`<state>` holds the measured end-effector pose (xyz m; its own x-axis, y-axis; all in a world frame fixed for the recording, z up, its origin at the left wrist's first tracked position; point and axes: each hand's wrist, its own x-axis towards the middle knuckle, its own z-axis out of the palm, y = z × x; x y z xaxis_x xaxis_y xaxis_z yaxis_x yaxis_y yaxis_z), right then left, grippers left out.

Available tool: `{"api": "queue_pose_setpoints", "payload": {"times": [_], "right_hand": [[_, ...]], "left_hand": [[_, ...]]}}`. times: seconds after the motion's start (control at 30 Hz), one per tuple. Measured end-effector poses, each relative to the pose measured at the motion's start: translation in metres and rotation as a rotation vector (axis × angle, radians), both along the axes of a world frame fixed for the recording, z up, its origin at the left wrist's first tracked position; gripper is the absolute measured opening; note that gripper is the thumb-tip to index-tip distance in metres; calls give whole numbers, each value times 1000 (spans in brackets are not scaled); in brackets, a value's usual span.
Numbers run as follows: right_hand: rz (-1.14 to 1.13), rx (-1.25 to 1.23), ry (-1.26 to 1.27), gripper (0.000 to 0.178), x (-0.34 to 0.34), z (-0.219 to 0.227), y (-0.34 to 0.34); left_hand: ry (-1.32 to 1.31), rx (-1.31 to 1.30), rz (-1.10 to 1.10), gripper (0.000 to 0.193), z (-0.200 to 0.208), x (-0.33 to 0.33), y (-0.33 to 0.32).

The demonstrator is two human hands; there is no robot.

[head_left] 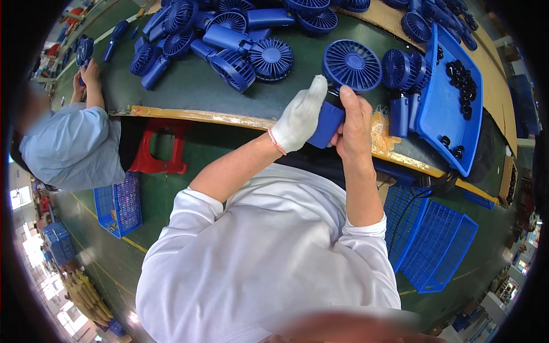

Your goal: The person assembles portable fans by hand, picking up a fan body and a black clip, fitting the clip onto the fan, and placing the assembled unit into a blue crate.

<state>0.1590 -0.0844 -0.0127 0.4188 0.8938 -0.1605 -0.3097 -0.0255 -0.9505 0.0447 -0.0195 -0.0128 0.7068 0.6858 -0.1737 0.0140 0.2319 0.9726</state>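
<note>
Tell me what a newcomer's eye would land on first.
Probably the blue handheld fan, right of center, between the gloved left hand and bare right hand. Next, the heap of similar fans across the table, then the blue tray of small black parts at right.

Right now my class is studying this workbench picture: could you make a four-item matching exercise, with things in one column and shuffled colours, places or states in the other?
Things:
1. glove
2. fan touching the glove
3. stool
4. tray

Descriptions:
A. red, on the floor
B. holding small black parts
C. white
D. blue, being held

Pairs: 1-C; 2-D; 3-A; 4-B
</note>
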Motion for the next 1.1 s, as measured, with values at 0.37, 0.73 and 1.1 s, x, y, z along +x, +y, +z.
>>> {"api": "queue_pose_setpoints", "payload": {"times": [0.37,0.73,1.1], "right_hand": [[-375,107,-1144,34,53,27,-10],[-487,-174,-1747,11,84,10,6],[-321,-765,-1589,41,227,46,-85]], "left_hand": [[550,1404,84,31,53,5,52],[1165,1619,-210,43,41,23,189],[956,1470,-317,43,93,29,146]]}}
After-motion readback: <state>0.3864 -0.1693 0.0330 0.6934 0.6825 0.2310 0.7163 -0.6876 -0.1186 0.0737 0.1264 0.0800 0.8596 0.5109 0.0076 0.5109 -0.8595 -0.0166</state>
